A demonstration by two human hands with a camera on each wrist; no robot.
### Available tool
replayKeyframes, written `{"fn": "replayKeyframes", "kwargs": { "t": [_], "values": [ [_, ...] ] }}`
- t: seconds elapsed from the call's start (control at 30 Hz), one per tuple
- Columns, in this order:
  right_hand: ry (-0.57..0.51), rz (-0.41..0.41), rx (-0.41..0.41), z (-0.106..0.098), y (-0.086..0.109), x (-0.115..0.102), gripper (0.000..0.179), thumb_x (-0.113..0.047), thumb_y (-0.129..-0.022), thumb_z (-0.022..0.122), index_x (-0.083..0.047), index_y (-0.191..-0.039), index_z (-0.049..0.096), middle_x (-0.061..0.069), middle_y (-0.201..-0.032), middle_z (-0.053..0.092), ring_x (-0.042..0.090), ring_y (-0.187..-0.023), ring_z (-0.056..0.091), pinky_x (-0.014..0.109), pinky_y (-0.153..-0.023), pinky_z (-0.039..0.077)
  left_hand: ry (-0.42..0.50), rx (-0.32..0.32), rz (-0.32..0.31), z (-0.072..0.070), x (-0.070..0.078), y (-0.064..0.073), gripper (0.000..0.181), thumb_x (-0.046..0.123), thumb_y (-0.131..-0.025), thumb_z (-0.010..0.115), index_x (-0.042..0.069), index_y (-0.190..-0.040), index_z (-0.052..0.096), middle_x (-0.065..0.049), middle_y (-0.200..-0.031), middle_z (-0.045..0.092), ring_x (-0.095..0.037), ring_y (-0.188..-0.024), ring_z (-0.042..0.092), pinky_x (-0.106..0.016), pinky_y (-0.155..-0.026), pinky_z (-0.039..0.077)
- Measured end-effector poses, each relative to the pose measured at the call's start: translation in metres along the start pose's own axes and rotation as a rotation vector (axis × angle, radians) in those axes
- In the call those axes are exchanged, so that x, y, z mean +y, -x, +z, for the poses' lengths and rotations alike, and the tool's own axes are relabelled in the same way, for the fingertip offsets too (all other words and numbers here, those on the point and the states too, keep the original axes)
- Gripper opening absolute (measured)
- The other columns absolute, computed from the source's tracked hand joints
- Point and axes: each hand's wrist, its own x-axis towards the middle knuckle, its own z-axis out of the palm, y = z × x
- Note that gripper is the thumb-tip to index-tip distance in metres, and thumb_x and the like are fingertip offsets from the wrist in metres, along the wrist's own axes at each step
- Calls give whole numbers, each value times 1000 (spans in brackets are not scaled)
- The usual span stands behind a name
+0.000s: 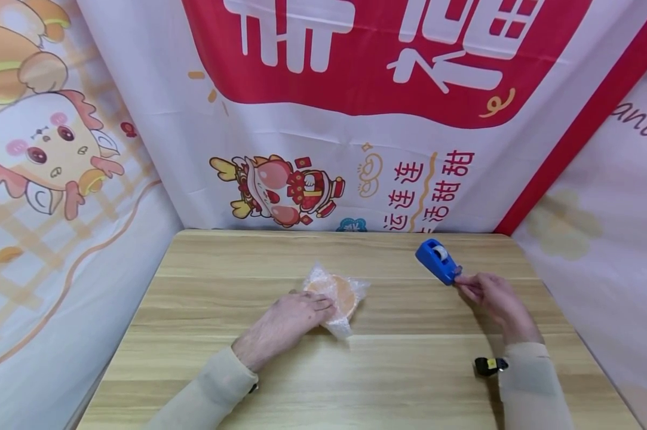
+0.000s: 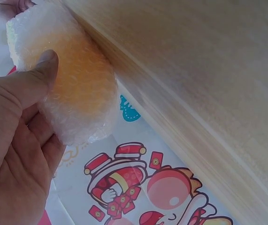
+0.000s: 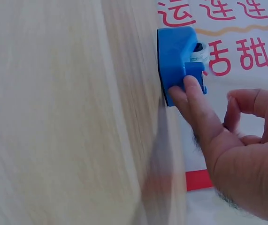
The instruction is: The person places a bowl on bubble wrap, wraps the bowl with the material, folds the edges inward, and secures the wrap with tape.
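Observation:
A round orange thing wrapped in bubble wrap (image 1: pixel 347 292) lies on the table in the head view. My left hand (image 1: pixel 301 313) holds it at its near left side. Close up in the left wrist view, the thumb presses on the bubble wrap (image 2: pixel 80 89) while other fingers curl beneath. To the right sits a blue tape dispenser (image 1: pixel 431 258) with a roll of clear tape. My right hand (image 1: pixel 492 298) touches its front end. In the right wrist view, two fairly straight fingers reach the tape dispenser (image 3: pixel 173 51); the other fingers bend apart from it.
The wooden table (image 1: pixel 237 257) has a far edge against a printed cloth wall (image 1: pixel 162 137). More printed cloth hangs at both sides. A black and yellow piece (image 1: pixel 484 366) is by the right sleeve.

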Motion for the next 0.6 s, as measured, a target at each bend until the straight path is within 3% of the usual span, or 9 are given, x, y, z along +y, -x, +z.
{"fn": "replayKeyframes", "kwargs": {
  "t": [0.1,0.23,0.37,0.6],
  "values": [
    [92,31,23,-3,1,-1,44,-24,-128,36,5,-146,62,-10,-105,83,4,-96,78,19,-91,71,-3,-5,2,0,0,0,48,4,-115,66,19,-160,73,4,-168,72,-16,-157,68,-39,-133,57],
    [267,62,61,-7,1,-1,40,-36,-128,41,-4,-126,64,-8,-91,71,6,-81,67,21,-75,64,-4,-3,4,-1,1,0,48,4,-114,67,18,-159,74,3,-168,72,-17,-157,69,-38,-133,57],
    [368,108,70,-11,2,-1,47,-47,-127,45,-14,-105,69,-8,-84,63,12,-79,60,27,-73,55,16,-16,-5,-1,1,0,49,4,-113,68,18,-160,73,3,-169,72,-17,-157,68,-40,-134,57],
    [486,112,57,-11,-1,1,53,-55,-124,50,-17,-92,66,-8,-78,61,11,-75,58,25,-69,54,20,12,-5,0,1,-2,47,6,-113,67,19,-158,75,3,-166,74,-17,-155,70,-40,-132,59]
  ]
}}
